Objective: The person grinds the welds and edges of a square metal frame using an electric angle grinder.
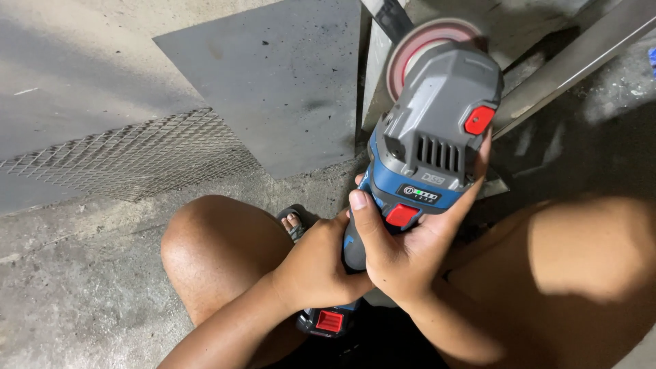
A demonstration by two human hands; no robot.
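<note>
right hand point(403, 256) and left hand point(318, 266), each grip wrapped tight around the blue angle grinder point(430, 130).

Small dark rectangular indicator panel point(419, 194) on rear face of blue-grey cordless grinder point(430, 130), just below row of vent slots. Panel shows round power symbol at left, short row of light bars beside it, one apparently lit green. Pale embossed marking point(432, 178) on grey housing directly above panel, too small to make out. Panel sits just above red button point(402, 215), between thumb and fingers of right hand point(410, 253). No packages or signs visible.
</note>
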